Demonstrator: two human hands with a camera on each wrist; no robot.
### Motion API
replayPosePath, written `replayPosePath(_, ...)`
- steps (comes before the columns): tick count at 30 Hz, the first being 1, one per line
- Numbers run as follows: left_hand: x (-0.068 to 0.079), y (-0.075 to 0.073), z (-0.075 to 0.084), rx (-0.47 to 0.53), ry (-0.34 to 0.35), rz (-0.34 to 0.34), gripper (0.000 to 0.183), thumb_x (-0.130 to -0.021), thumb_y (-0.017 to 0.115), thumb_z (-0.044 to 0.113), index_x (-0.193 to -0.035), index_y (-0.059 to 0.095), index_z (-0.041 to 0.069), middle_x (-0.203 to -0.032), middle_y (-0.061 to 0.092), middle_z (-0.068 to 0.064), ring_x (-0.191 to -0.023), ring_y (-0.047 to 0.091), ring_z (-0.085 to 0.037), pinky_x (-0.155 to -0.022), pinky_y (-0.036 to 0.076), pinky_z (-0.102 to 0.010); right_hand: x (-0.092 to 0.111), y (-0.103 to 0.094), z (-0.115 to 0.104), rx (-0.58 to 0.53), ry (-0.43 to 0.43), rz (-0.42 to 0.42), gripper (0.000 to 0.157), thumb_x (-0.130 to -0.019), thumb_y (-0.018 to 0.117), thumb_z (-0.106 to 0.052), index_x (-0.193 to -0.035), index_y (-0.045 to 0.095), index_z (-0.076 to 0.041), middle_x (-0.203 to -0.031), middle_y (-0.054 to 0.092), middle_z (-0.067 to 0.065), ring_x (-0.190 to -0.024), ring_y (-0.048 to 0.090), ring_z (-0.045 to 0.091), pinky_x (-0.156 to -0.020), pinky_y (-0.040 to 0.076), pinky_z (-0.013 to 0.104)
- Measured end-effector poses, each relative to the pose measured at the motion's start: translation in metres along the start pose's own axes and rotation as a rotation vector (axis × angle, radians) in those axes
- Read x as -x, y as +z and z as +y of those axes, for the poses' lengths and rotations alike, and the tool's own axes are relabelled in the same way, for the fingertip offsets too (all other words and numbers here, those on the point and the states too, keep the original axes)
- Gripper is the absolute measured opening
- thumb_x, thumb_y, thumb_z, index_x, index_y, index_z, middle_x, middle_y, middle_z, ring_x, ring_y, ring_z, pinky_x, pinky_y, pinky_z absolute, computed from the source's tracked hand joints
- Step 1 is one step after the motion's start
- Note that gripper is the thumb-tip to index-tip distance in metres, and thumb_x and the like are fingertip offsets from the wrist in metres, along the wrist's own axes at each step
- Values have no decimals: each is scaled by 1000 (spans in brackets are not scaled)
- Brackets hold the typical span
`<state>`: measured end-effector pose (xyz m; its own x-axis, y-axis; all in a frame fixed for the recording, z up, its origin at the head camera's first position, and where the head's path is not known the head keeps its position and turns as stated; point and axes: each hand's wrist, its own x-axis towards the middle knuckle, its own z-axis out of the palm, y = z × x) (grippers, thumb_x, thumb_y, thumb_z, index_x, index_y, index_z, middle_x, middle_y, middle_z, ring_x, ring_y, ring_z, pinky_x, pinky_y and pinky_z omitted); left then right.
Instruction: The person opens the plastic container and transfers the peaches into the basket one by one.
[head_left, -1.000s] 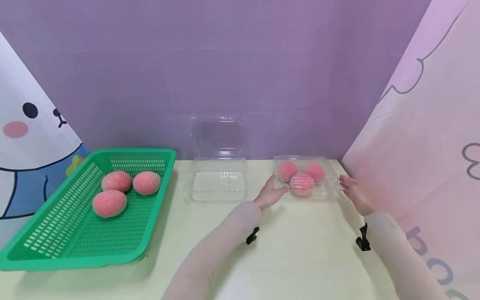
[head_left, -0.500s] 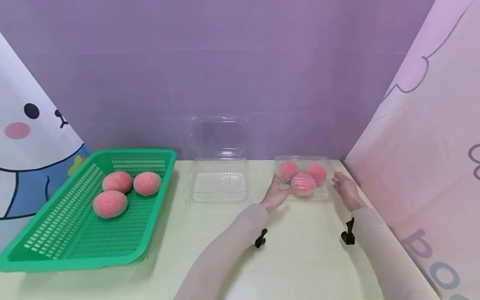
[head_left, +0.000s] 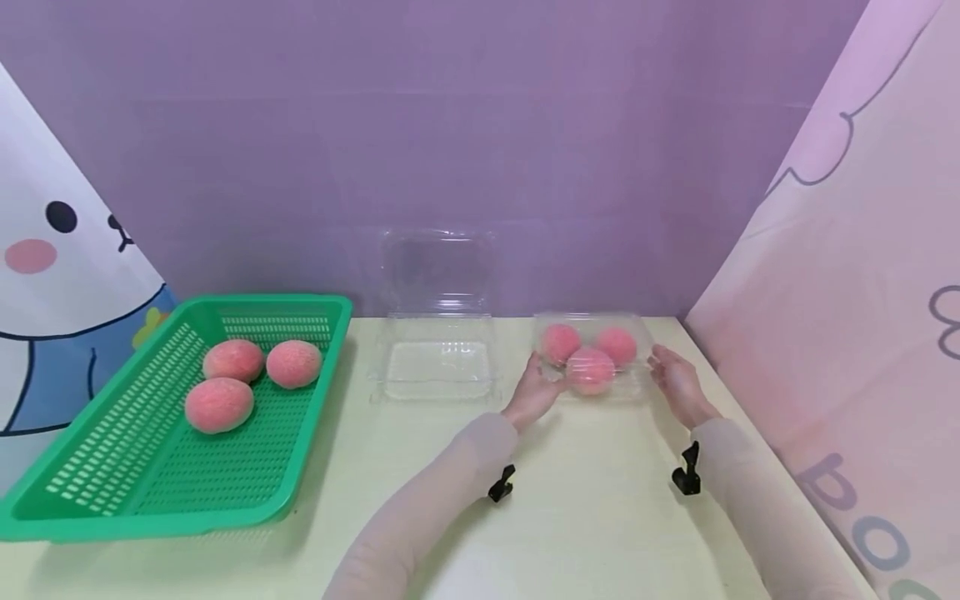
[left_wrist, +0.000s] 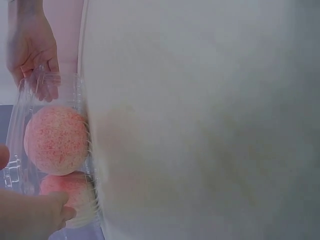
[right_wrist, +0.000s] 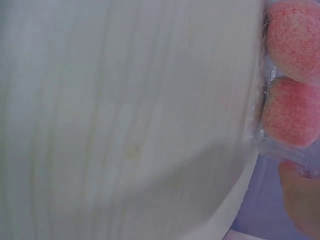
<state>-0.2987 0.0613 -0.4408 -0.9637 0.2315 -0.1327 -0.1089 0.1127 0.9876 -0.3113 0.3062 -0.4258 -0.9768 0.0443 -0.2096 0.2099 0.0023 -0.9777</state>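
A clear plastic clamshell box [head_left: 633, 387] sits on the right side of the table with its lid down and three pink, peach-like fruits [head_left: 591, 371] inside. My left hand [head_left: 534, 392] touches the box's left end, thumb spread along the front. At the opposite end, my right hand [head_left: 678, 387] rests its loosely extended fingers against the plastic. The left wrist view shows two of the fruits [left_wrist: 56, 140] through the box wall, with the right hand [left_wrist: 35, 50] beyond. In the right wrist view, part of the right hand [right_wrist: 302, 200] lies by the box's corner.
A second clamshell box [head_left: 438, 367] stands in the middle, its lid [head_left: 438, 267] raised against the purple backdrop [head_left: 450, 125]. Left of it, a green basket [head_left: 288, 467] holds three more pink fruits [head_left: 219, 406]. A pink printed sheet [head_left: 847, 333] borders the table's right side.
The filled box has shifted a little left along the table, with both hands moving left too. My right hand has come in from farther right against the box's end.
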Motion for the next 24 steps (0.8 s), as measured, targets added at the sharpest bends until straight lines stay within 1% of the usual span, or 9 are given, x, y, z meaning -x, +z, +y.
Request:
replayPosePath(5,8,-5,-4,-2,23,3,85,-85,60,18,-147,3,6,-148,23,-21,-134,27,-37,-107,30,-49,4,8,2,9,17,28,55,-101,21,-27,-145,1,-1,-153,2,17,-141,4,27,-116,6,36)
replayPosePath(8,10,-8,-6,1,31,15,85,-84,59,16,-147,4,5,-148,23,-22,-135,26,-37,-107,30,-49,7,12,2,27,21,40,56,-101,23,-28,-146,4,-1,-152,7,20,-140,8,27,-116,7,37)
replayPosePath(13,11,-10,-7,7,47,21,85,-82,59,13,-147,5,5,-149,20,-21,-136,22,-37,-108,26,-50,10,15,1,32,12,33,56,-101,23,-28,-145,3,-1,-152,5,21,-140,7,29,-116,5,38)
replayPosePath(16,11,-10,-7,15,38,17,84,-82,58,12,-147,5,5,-150,19,-19,-137,21,-36,-109,25,-49,11,15,0,34,11,29,55,-101,22,-27,-145,3,-1,-152,4,21,-140,7,29,-116,5,38)
replayPosePath(19,12,-10,-8,16,31,16,85,-82,59,12,-147,5,5,-150,19,-20,-136,22,-37,-109,26,-49,11,15,1,42,13,21,54,-101,21,-27,-146,2,-2,-151,4,21,-140,6,29,-116,4,39)
replayPosePath(24,14,-15,-8,-29,15,3,84,-83,59,16,-147,6,6,-149,21,-20,-135,25,-36,-108,28,-49,10,13,3,60,8,-2,56,-101,20,-30,-145,0,-1,-152,2,19,-140,4,30,-116,5,40)
